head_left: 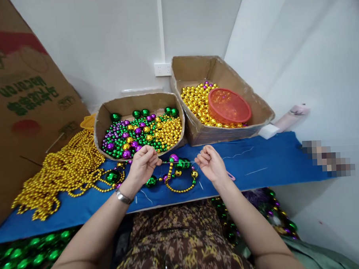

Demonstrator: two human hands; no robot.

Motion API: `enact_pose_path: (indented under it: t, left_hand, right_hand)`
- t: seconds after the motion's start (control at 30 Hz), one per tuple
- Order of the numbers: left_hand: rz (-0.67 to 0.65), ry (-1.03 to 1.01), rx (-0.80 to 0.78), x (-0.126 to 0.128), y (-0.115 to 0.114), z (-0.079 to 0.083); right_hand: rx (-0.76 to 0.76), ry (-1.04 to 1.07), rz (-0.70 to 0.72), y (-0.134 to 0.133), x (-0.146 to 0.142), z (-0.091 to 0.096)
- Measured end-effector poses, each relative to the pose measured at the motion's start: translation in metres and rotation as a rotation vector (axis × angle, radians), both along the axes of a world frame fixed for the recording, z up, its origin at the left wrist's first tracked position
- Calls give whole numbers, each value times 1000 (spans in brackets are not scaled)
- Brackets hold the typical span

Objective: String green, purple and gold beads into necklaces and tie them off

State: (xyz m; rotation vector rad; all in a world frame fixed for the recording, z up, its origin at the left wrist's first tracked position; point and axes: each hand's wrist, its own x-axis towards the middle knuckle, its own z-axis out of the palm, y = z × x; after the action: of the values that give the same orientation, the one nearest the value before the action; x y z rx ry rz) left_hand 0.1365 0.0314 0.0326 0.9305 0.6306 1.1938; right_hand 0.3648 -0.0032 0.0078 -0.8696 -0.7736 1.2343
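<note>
Between my two hands a thin pale string [185,162] is stretched nearly level above the blue-covered table. My left hand [145,163], with a metal-band watch [123,197] at the wrist, is closed on the string's left part. Fingers pinched, my right hand [209,161] grips it on the right. Just behind and below the string lies a bead strand [179,190] with small gold beads and larger green, purple and gold balls. Where its ends run is partly hidden by my left hand. A large green ball [112,176] rests left of my left wrist.
An open carton [138,97] holds mixed beads; another [224,134] holds gold beads and a red basket [229,105]. Gold bead strands [64,167] are heaped at left beside a tall carton [22,86]. Loose threads, a pink loop [230,176] and a pink bottle [293,117] lie rightward.
</note>
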Motion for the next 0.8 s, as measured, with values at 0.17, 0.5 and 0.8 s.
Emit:
enact_pose_path:
  t: [0.17,0.5,0.8]
  left_hand:
    - [0,38,-105,-1,-2,-24]
    - [-254,324,29,18,8,11]
    - [-301,552,175,21,9,13]
  right_hand:
    - [-91,-8,19,-3,0,-20]
    - [461,-1121,53,6,17,57]
    - [488,-1347,66,72,-24,52]
